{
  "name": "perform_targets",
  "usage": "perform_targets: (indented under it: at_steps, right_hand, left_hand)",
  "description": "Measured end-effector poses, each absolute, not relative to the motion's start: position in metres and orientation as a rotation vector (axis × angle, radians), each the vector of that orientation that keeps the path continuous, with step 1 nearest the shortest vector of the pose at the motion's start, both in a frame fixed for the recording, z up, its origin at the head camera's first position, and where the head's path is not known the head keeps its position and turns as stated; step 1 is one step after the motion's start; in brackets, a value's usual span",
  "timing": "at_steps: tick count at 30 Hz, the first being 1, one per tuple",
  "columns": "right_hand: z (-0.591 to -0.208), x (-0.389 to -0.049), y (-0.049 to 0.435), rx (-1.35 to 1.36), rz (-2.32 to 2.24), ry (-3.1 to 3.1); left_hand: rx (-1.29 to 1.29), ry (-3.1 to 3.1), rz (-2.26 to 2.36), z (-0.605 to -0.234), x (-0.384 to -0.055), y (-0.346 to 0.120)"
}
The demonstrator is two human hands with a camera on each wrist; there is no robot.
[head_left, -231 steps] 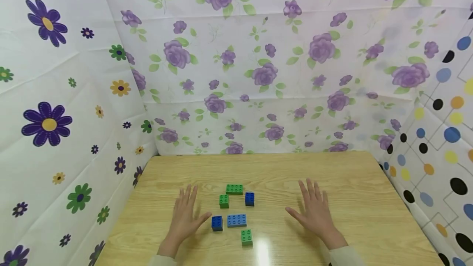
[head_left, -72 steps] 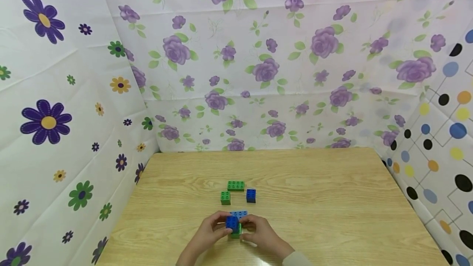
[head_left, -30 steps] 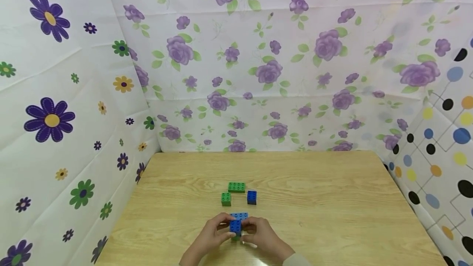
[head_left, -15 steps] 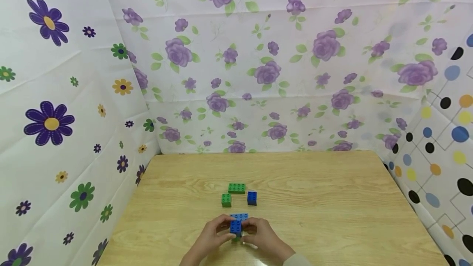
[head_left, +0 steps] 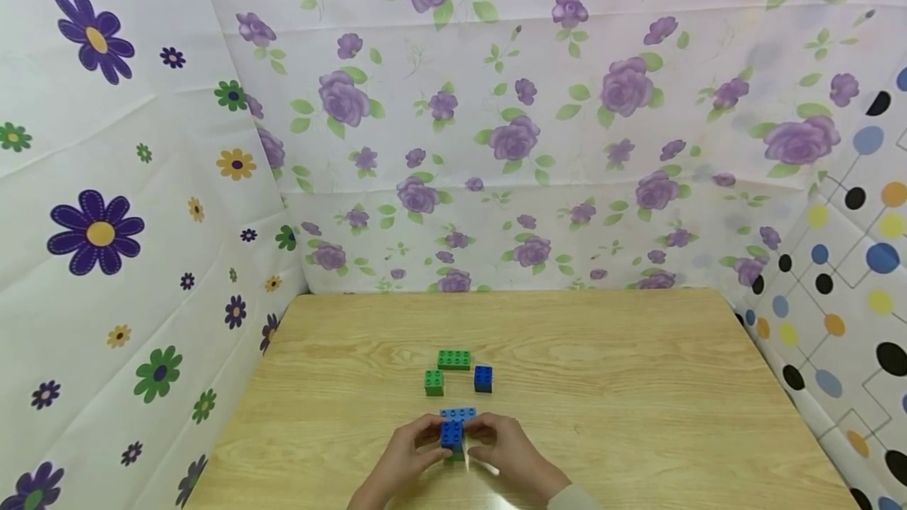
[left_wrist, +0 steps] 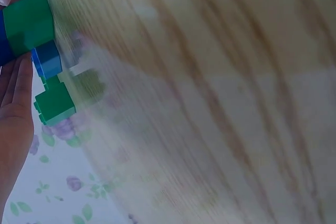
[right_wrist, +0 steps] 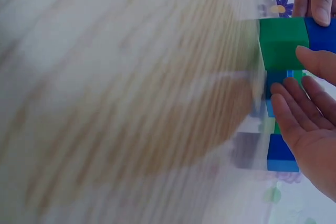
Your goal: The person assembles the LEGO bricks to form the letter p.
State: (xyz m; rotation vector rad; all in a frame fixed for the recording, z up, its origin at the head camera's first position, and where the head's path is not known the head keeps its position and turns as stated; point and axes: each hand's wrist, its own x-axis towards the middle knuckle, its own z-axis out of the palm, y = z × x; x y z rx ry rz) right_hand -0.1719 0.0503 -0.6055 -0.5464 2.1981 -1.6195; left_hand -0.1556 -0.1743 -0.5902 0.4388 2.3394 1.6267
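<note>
A dark blue toy building brick (head_left: 451,435) sits on a light green brick (right_wrist: 283,43), forming a small stack at the table's near middle. My left hand (head_left: 407,455) pinches the blue brick between thumb and fingers from the left. In the left wrist view the green brick (left_wrist: 30,22) stands on the tabletop with the blue one against its top. My right hand (head_left: 513,455) is close beside the stack on the right, fingers loosely bent and thumb apart from the fingers. Whether its fingertips touch the bricks is hard to tell. Just behind lies a long light blue brick (head_left: 458,413), partly hidden.
Farther back on the wooden table (head_left: 602,368) are a small green brick (head_left: 434,382), a long green brick (head_left: 454,360) and another dark blue brick (head_left: 483,378). Patterned cloth (head_left: 524,156) hangs behind the table and on both sides.
Both hands have come together from the table's sides. The left has brought the dark blue brick onto the light green one, which was shifted left. Lately the right thumb has drawn slightly away.
</note>
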Motion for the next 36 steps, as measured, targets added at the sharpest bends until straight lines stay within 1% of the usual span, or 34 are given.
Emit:
perform_targets:
  at_steps: [2,7,9,13,23,36]
  right_hand:
    - [-0.602,-0.172,0.053,-0.553,-1.641,2.212]
    - [-0.601,-0.177,0.055,-0.568,-1.708,2.301]
    - [-0.602,-0.181,0.055,-0.571,-1.731,2.357]
    - [-0.607,-0.188,0.052,-0.612,-1.76,2.419]
    - [-0.614,-0.199,0.044,-0.647,-1.598,2.492]
    - [-0.623,-0.202,0.03,-0.669,-1.46,2.586]
  left_hand:
    - [0.427,2.352,1.622,-0.583,-0.153,-0.172]
    - [0.418,2.363,1.623,-0.584,-0.155,-0.173]
    - [0.423,2.362,1.625,-0.591,-0.158,-0.176]
    - [0.443,2.37,1.627,-0.594,-0.159,-0.176]
    - [0.437,2.34,1.677,-0.593,-0.158,-0.175]
    - [0.469,2.352,1.674,-0.6,-0.155,-0.178]
